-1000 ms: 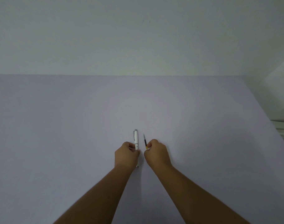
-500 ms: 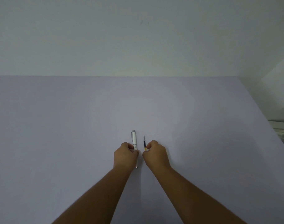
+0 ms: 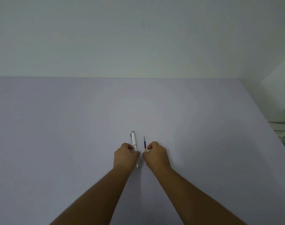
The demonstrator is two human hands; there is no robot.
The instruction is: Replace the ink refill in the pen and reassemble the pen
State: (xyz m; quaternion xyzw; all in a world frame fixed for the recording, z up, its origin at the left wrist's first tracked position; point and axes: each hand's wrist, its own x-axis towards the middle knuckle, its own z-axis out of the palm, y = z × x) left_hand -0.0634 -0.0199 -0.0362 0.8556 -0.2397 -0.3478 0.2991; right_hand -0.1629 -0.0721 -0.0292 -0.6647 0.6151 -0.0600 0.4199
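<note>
A white pen (image 3: 134, 140) with a silver clip and cap end points away from me on the pale lilac table (image 3: 57, 127). My left hand (image 3: 125, 157) is closed around its lower half, and the silver tip pokes out below the hand. Just to the right lies a thin ink refill (image 3: 144, 143), dark with a yellow lower end and a metal point facing away. My right hand (image 3: 156, 155) pinches the refill's near end between thumb and finger. The two hands nearly touch.
The table meets a plain white wall (image 3: 138, 38) at the back. Its right edge runs diagonally, with pale clutter (image 3: 284, 137) beyond it at the far right.
Both hands with the pen and the refill have stayed almost in place; the pen's cap end has tipped slightly to the left.
</note>
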